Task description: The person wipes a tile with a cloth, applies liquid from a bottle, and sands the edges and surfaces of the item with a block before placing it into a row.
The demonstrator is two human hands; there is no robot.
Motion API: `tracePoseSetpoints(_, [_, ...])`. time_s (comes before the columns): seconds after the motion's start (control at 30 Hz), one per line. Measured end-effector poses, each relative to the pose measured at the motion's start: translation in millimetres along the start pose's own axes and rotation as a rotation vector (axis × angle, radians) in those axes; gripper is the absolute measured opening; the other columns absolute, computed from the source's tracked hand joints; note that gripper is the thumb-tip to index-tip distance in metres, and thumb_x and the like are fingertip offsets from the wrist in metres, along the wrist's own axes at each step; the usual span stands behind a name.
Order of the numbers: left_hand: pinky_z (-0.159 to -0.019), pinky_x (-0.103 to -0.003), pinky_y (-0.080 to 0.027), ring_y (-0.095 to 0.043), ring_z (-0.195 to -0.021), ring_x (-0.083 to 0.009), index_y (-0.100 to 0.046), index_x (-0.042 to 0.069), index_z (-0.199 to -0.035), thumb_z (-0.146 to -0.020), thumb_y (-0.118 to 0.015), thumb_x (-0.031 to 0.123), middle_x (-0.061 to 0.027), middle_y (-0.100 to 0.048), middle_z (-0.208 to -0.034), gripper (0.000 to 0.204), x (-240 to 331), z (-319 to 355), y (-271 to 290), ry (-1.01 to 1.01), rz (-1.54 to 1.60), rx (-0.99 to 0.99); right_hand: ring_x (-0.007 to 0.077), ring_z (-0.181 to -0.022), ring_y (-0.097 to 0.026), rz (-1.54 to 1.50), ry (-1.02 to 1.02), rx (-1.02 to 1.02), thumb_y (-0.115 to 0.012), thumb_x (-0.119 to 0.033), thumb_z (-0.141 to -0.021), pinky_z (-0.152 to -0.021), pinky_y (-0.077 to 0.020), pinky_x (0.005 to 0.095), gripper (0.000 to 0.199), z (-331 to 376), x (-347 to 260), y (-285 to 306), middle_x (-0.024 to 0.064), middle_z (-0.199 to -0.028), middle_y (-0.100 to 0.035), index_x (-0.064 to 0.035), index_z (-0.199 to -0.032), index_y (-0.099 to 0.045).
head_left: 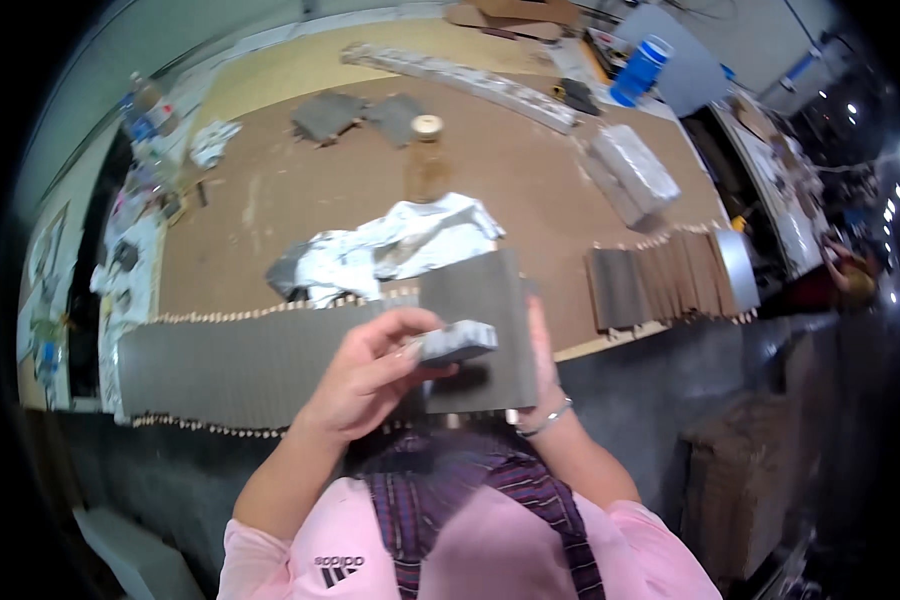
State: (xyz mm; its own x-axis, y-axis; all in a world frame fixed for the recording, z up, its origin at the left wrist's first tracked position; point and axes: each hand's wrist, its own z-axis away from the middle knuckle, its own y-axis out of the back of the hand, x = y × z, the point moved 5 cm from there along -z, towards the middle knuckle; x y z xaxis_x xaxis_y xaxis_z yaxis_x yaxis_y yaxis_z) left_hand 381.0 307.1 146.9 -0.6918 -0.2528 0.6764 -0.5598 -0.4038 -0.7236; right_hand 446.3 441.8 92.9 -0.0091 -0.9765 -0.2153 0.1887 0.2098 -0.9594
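Note:
My left hand (370, 370) is closed round a small grey block (460, 341) with a pale, marbled side, pinched between thumb and fingers. The block sits in front of a flat dark grey panel (485, 285); I cannot tell whether they touch. My right hand (544, 365) grips that panel by its right edge, with most of the fingers hidden behind it. To the left, a long row of similar grey panels (220, 362) lies along the table's near edge, with small pale pegs along both its sides. Another group of panels (660, 280), some showing brown, stands to the right.
Beyond the panels lie a crumpled white cloth (405, 240) and a bottle with a pale cap (428, 165) on the brown table (270, 210). Farther off are a wrapped block (635, 175), a long whitish bar (460, 80), grey sheets (328, 116) and a blue bottle (641, 70).

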Motion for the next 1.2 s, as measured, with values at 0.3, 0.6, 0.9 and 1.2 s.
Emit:
tracePoseSetpoints(0.3, [-0.087, -0.033, -0.047, -0.057, -0.100, -0.0242, -0.061, 0.002, -0.107, -0.073, -0.066, -0.002, -0.0110, -0.056, -0.103, 0.035, 10.9, -9.4, -46.8, -0.537, -1.198, -0.086, 0.0225, -0.099, -0.064, 0.039, 0.063, 0.157, -0.024, -0.055, -0.101, -0.087, -0.0540, 0.0369, 0.060, 10.6, -5.2, -6.3, 0.0098, -0.115, -0.062, -0.0074, -0.128, -0.050])
tracePoseSetpoints(0.6, [-0.071, -0.038, -0.048, -0.058, -0.083, -0.0300, -0.067, 0.007, -0.100, -0.064, -0.073, -0.002, -0.0123, -0.058, -0.099, 0.037, -0.8, 3.9, -72.3, -0.800, -1.402, -0.306, 0.0179, -0.095, -0.064, -0.008, 0.027, 0.119, -0.027, -0.054, -0.101, -0.081, -0.0550, 0.0324, 0.057, 12.4, 0.9, 3.9, 0.0063, -0.110, -0.063, -0.0090, -0.124, -0.053])
tracePoseSetpoints(0.9, [-0.071, -0.038, -0.050, -0.058, -0.082, -0.0299, -0.067, 0.006, -0.097, -0.065, -0.074, -0.003, -0.0135, -0.059, -0.097, 0.034, 0.7, 5.3, -80.5, -0.840, -1.427, -0.331, 0.0191, -0.099, -0.064, -0.004, 0.007, 0.090, -0.033, -0.058, -0.099, -0.087, -0.0533, 0.0334, 0.060, 14.8, 5.6, 11.2, 0.0072, -0.112, -0.064, -0.0082, -0.125, -0.054])
tracePoseSetpoints(1.2, [-0.080, -0.034, -0.050, -0.060, -0.093, -0.0269, -0.063, -0.001, -0.101, -0.070, -0.067, -0.006, -0.0145, -0.057, -0.104, 0.032, 56.1, -30.3, -28.5, -0.822, -1.398, 0.186, 0.0336, -0.113, -0.058, -0.006, -0.114, 0.011, -0.025, -0.056, -0.100, -0.094, -0.0502, 0.0470, 0.065, 21.5, 18.9, -15.1, 0.0165, -0.131, -0.054, -0.0072, -0.140, -0.041])
